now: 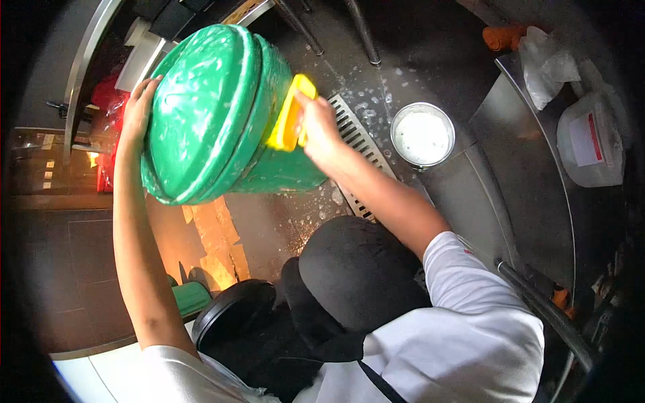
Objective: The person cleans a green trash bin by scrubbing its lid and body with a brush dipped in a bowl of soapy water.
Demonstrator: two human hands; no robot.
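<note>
A large green bin with soap suds on it is tilted on its side above the floor, its rounded end toward the left. My left hand lies against the far left of that rounded end, its fingers wrapped over the edge. In my right hand is a yellow brush, pressed to the side of the bin. To the right, a round metal bucket holds white, foamy liquid and stands on the floor.
A slotted drain grate runs along the wet floor beside the bucket. On the right are a metal counter edge, a plastic bag and a clear tub. Flattened cardboard lies at the lower left.
</note>
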